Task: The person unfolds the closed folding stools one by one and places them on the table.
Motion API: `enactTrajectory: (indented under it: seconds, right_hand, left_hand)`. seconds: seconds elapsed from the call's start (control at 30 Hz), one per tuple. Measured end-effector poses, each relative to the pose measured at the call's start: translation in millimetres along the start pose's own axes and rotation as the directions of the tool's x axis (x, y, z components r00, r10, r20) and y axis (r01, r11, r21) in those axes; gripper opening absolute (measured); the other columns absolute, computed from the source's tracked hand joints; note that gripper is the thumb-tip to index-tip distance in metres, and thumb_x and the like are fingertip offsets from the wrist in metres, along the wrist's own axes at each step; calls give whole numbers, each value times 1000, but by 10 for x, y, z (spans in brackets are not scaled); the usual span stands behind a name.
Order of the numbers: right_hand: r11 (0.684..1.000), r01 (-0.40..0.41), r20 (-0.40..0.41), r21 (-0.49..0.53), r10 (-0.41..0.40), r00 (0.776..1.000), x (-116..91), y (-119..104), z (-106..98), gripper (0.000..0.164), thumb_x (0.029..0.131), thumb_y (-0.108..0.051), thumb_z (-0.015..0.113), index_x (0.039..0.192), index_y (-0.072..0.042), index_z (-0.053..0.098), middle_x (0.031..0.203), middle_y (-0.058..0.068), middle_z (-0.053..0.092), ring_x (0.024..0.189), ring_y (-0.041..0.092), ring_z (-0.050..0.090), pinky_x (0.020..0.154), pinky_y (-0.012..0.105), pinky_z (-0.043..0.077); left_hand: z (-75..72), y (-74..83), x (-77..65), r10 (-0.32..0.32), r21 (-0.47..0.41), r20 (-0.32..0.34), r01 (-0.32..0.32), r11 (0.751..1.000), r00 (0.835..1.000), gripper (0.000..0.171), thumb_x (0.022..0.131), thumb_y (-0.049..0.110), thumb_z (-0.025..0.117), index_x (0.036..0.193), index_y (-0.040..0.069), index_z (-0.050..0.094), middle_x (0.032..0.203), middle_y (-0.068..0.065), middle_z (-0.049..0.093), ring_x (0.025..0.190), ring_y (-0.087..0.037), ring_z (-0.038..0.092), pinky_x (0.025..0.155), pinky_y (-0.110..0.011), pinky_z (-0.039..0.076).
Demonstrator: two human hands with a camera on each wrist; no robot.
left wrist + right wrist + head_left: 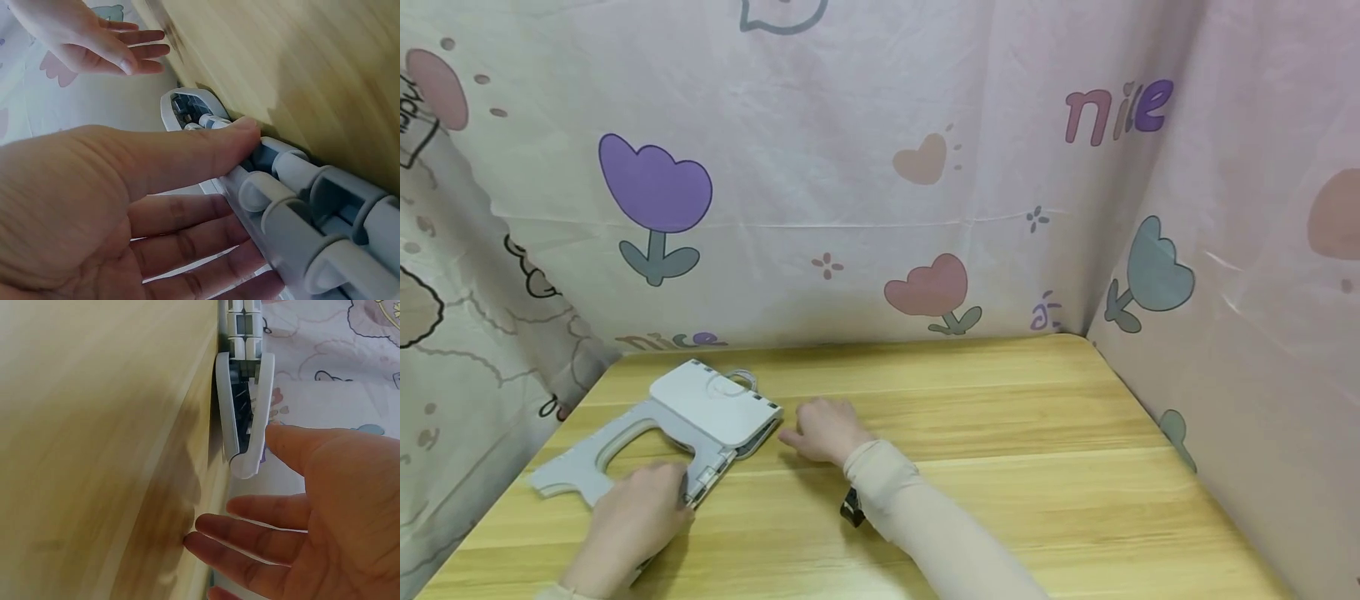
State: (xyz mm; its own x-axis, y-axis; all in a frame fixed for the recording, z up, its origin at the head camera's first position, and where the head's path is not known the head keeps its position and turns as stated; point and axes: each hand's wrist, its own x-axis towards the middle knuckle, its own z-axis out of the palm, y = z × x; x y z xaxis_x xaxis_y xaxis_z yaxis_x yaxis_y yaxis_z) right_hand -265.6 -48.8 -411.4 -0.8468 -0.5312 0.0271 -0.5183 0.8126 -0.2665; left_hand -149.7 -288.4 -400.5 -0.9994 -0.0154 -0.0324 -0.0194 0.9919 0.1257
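Observation:
A white and grey plastic folding stool (pixel 715 408) lies folded flat on the left of the table. Its white panel points away, and a grey frame with a large oval opening stretches toward the near left. My left hand (pixel 640 512) grips the near hinged edge. In the left wrist view its thumb lies over the interlocking hinge knuckles (pixel 294 181), with the fingers along the other side. Just right of the white panel is my right hand (pixel 827 429), holding nothing. In the right wrist view its fingers extend loosely beside the stool's rounded end (pixel 247 425).
The wood-grain table (pixel 1000 450) meets a patterned curtain (pixel 820 167) at the back, with more curtain along both sides. A thin pale loop handle (pixel 742 377) shows behind the white panel. A small black object (pixel 852 507) sits under the right wrist.

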Motion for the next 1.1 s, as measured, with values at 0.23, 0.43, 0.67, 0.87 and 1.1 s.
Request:
enactTrajectory:
  seconds: [0.23, 0.43, 0.67, 0.87, 1.1]
  right_hand:
    - [999, -2, -28, 33, 3, 1000, -20, 91, 29, 47, 106, -52, 63, 72, -19, 56, 67, -6, 54, 58, 9, 48, 54, 26, 42]
    - [996, -9, -29, 86, 12, 1000, -96, 185, -1, 43, 106, -47, 65, 76, -17, 60, 68, -4, 57, 57, 9, 48, 52, 25, 40]
    - [989, -30, -10, 142, 31, 999, -205, 363, -40, 40, 106, -46, 66, 78, -17, 62, 67, -4, 56, 57, 9, 46, 54, 24, 39]
    - [975, -23, 3, 222, 22, 1000, -340, 559, -95, 42, 104, -42, 70, 72, -18, 58, 61, -7, 49, 53, 8, 40, 51, 22, 34]
    - [944, -3, 36, 330, -10, 999, -526, 772, -187, 44, 104, -37, 70, 66, -22, 54, 56, -10, 44, 50, 6, 37, 50, 21, 32]
  left_hand:
    - [69, 153, -32, 77, -1, -53, -77, 997, 996, 30, 76, 19, 95, 90, 11, 69, 84, -3, 70, 77, -25, 69, 63, -52, 56]
    - [92, 324, -49, 120, 7, -92, -120, 993, 989, 29, 75, 19, 95, 90, 14, 71, 83, -1, 69, 76, -23, 69, 59, -47, 56]
    - [132, 464, -37, 167, 19, -116, -166, 986, 979, 30, 72, 19, 96, 87, 17, 70, 81, 3, 66, 74, -17, 64, 59, -42, 54]
    - [146, 590, -37, 197, 7, -136, -198, 980, 971, 33, 70, 17, 98, 88, 19, 70, 80, 5, 64, 73, -15, 60, 57, -39, 52]
    - [164, 756, -31, 211, 6, -124, -212, 977, 970, 32, 71, 15, 97, 89, 19, 71, 77, 7, 58, 70, -14, 53, 54, -35, 46]
